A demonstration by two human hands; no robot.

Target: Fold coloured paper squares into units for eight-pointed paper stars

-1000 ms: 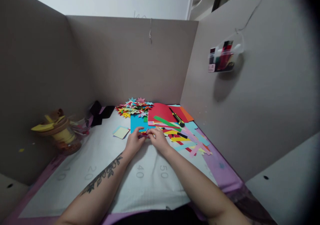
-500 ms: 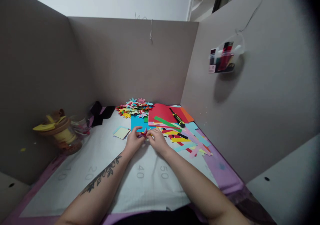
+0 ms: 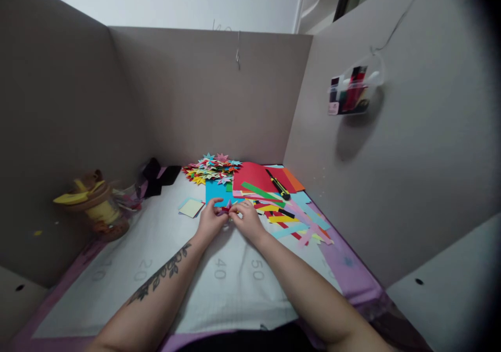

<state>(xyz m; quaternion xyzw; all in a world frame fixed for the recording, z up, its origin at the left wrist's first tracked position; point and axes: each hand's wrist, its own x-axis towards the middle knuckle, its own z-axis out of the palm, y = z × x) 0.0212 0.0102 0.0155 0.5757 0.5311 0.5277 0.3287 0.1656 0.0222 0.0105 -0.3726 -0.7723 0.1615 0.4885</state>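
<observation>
Between my fingertips is a small folded paper piece [image 3: 227, 209], purple and red with pointed tips, partly hidden by the fingers. My left hand [image 3: 212, 219] pinches it from the left, thumb and fingers closed on its edge. From the other side my right hand [image 3: 245, 218] grips it, fingertips bent inward. Both hands hover close over the white sheet, just in front of a blue paper sheet [image 3: 216, 191]. A small stack of pale square papers [image 3: 191, 208] lies left of my left hand.
Behind the hands rises a heap of folded paper stars [image 3: 209, 169]. Red paper [image 3: 250, 177], a yellow-black utility knife [image 3: 278, 185] and loose coloured strips [image 3: 289, 219] lie to the right. A pot-shaped container [image 3: 99, 206] stands left. Grey panels enclose the table; a plastic holder [image 3: 352, 91] hangs right.
Both hands keep their hold on the folded paper, with only slight finger movement. The whole view has shifted a little.
</observation>
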